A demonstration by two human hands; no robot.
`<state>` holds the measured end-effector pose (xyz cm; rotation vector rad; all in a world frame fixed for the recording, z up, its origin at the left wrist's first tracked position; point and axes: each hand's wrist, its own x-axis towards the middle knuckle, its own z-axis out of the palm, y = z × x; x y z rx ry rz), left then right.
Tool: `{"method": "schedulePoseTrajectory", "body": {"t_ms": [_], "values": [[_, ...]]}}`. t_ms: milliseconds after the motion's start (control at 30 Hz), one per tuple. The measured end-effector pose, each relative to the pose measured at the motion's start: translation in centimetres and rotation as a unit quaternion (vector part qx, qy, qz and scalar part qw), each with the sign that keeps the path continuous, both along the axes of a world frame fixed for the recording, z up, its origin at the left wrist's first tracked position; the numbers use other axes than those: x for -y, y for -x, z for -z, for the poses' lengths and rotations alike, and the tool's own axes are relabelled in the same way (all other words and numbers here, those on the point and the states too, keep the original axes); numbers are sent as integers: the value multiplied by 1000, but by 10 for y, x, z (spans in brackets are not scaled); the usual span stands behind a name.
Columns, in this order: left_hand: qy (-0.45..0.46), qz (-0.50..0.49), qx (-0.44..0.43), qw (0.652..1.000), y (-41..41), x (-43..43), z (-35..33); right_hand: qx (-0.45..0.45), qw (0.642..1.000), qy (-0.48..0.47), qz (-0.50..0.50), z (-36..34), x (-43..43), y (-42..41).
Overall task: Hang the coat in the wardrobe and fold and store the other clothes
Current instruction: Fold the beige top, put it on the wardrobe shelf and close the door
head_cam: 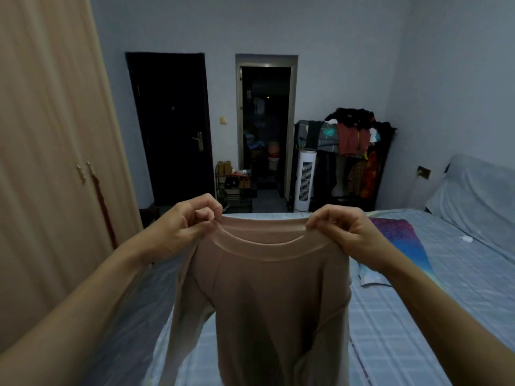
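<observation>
Over the blue bed (390, 316) I hold the pink top (267, 296) up, left hand (181, 229) and right hand (345, 232) pinching its shoulders, which I should keep level before laying it flat to fold.

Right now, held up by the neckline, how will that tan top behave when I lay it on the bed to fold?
Probably floppy: the tan top drapes in soft folds below the left hand and right hand. It looks light, since fingertip pinches carry it. Its hanging sleeves will likely crumple on the bed, so expect to smooth them.
</observation>
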<state>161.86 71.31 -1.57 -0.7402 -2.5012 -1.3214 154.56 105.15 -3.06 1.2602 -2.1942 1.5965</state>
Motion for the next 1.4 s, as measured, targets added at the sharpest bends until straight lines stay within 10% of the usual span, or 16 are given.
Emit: {"method": "schedulePoseTrajectory", "body": {"t_ms": [533, 1400], "values": [[251, -61, -99, 961, 13, -7, 6, 31, 989, -144, -1, 7, -25, 9], [239, -47, -169, 955, 1, -6, -14, -37, 997, -70, 12, -18, -24, 14]]}}
